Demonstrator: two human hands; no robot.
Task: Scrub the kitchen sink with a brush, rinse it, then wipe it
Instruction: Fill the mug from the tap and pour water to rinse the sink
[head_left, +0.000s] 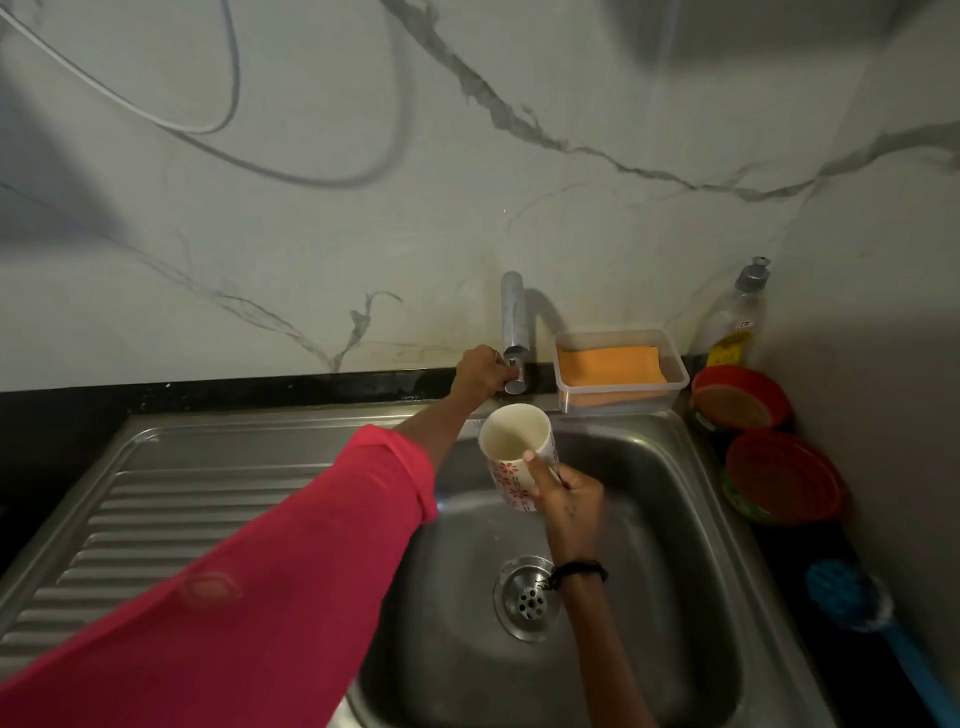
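Note:
A steel sink (670, 525) with a round drain (527, 597) fills the lower middle of the head view. My left hand (478, 375), in a pink sleeve, grips the handle of the chrome tap (513, 322) at the back rim. My right hand (569, 499) holds a white mug with red flowers (514, 452) upright under the tap spout, over the basin. A blue brush (852, 597) lies on the dark counter to the right of the sink. An orange cloth (610, 366) sits in a clear plastic tub behind the basin.
A ribbed steel drainboard (156, 519) lies left of the basin. Two red-lidded containers (779, 475) and a dish soap bottle (735, 322) stand at the right, against a side wall. A marble backsplash rises behind, with a hose (218, 124) hanging on it.

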